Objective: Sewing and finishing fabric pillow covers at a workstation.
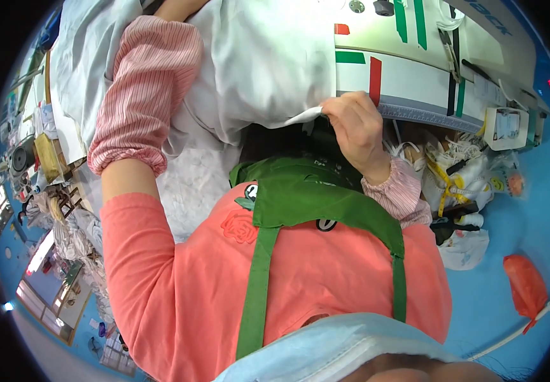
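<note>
On my head feed, I see the right hand (356, 127) closed, fingertips pinching an edge of white fabric (262, 57) spread over the sewing-machine table (408, 79). The left hand (179, 8) is cropped above; I can't tell its grip.

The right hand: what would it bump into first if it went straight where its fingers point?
The right hand, pinching an edge of the wrinkled white fabric sheet, would probably meet more of that sheet first; depth there is hard to judge.
</note>
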